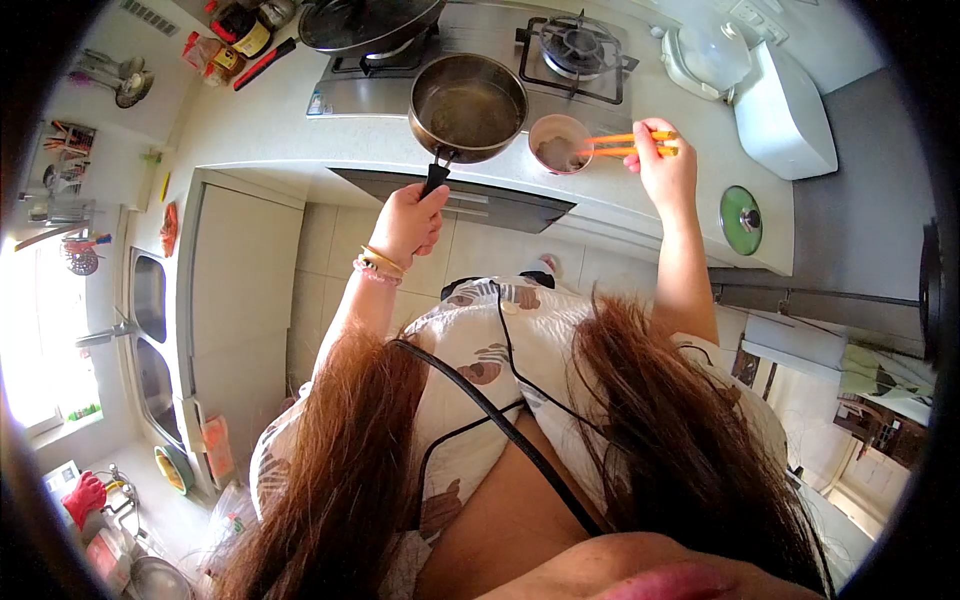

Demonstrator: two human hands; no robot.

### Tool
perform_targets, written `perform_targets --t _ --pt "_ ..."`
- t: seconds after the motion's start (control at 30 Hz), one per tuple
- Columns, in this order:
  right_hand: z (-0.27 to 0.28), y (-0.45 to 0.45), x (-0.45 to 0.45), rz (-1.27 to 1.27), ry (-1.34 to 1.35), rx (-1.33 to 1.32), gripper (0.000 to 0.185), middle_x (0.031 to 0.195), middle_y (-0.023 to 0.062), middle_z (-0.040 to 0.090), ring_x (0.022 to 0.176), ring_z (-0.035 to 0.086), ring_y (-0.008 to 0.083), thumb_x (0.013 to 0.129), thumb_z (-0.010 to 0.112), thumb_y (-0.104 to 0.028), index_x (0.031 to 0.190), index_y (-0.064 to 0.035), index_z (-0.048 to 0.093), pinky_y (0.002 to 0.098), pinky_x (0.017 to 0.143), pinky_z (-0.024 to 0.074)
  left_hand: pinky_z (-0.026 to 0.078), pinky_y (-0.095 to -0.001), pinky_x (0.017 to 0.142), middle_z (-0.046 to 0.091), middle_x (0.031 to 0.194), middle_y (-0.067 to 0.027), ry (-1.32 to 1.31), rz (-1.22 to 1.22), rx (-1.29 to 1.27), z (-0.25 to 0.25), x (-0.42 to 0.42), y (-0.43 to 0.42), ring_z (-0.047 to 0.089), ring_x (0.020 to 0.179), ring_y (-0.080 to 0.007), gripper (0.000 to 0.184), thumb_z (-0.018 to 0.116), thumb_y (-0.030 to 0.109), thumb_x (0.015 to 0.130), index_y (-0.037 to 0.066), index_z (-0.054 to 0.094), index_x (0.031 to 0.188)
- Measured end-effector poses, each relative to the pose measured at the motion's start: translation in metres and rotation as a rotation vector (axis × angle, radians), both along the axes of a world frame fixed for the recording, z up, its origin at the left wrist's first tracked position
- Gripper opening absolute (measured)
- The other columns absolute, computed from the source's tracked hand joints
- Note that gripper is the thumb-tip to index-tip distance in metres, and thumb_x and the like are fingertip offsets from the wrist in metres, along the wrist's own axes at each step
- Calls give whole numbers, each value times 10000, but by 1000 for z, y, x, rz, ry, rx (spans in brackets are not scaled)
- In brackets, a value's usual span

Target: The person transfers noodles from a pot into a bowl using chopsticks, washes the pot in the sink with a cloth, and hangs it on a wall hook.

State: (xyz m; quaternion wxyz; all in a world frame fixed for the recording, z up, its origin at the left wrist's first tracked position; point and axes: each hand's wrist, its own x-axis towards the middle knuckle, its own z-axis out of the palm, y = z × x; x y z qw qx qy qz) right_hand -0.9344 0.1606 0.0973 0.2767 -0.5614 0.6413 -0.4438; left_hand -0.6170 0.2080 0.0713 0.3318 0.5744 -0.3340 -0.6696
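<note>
My left hand (408, 222) is closed round the black handle of a small saucepan (470, 105), which is held level at the front edge of the gas stove. Little shows inside the pan beyond its brownish bottom. In my right hand (662, 165) is a pair of orange chopsticks (615, 143). Their tips reach into a small pink bowl (538, 130) on the counter, just right of the pan. Some pale, wet-looking stuff (560, 153) lies in the bowl; I cannot make out what it is.
A black frying pan (365, 25) sits on the left burner; the right burner (578, 48) has a bare grate. Rightward on the counter are a green-rimmed glass lid (741, 220) and a white appliance (785, 110). Sauce bottles (240, 30) stand back left, near a red-handled tool (265, 64).
</note>
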Motion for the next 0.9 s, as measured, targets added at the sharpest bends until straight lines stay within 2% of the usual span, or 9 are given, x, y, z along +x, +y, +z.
perform_targets --t 0.1,0.17,0.2,0.23,0.43,0.57,0.67,0.8,0.9 --pt "-25 -13 5 25 -88 -91 202 671 43 617 558 615 97 902 555 -198 930 -2 590 207 495 484 228 -211 307 374 510 54 -1 2 5 1 -1 0 317 360 -47 237 570 263 889 116 449 749" --pt "-48 -20 11 71 -186 -39 193 678 49 624 560 618 102 902 554 -185 934 2 586 208 499 490 229 -211 307 373 509 55 6 10 10 1 -1 1 315 357 -46 240 572 264 889 117 446 746" --pt "-54 -18 15 36 -162 -79 176 629 66 631 518 619 113 882 570 -176 845 -6 598 234 479 478 230 -212 306 374 509 55 -1 8 9 1 -1 2 314 356 -45 242 573 264 888 119 444 745" --pt "-56 -19 14 21 -142 -74 176 631 67 630 519 620 114 880 571 -175 844 -5 597 235 478 477 230 -212 306 374 509 55 -6 9 6 0 -1 1 313 355 -45 243 574 265 888 120 442 745" --pt "-43 -11 -1 -44 22 -31 194 684 65 628 549 615 112 889 565 -182 890 10 597 228 496 483 238 -218 312 400 539 41 -3 25 24 2 -1 2 331 371 -44 236 563 230 885 92 432 746" --pt "-38 -10 10 -60 -59 -74 208 683 64 628 539 611 114 897 559 -201 903 4 592 228 497 478 235 -207 306 375 508 55 -8 20 28 -1 0 2 324 364 -42 243 580 259 881 126 434 739" --pt "-57 -16 18 -51 -178 -98 217 661 53 624 539 612 112 897 563 -217 893 -2 591 223 496 472 235 -206 306 371 505 56 1 14 19 -2 1 2 323 364 -41 243 581 259 881 127 434 740" --pt "-66 -17 14 -1 -9 -101 232 631 37 618 537 608 100 901 560 -247 890 -18 599 210 482 459 233 -207 306 371 505 58 6 14 30 1 0 1 323 362 -43 254 586 261 879 125 428 733" --pt "-45 -13 4 -103 -8 -78 224 621 51 620 524 616 115 898 558 -231 862 -15 602 238 465 460 230 -210 304 369 503 61 4 2 35 3 0 3 322 356 -45 264 589 265 878 126 422 727"
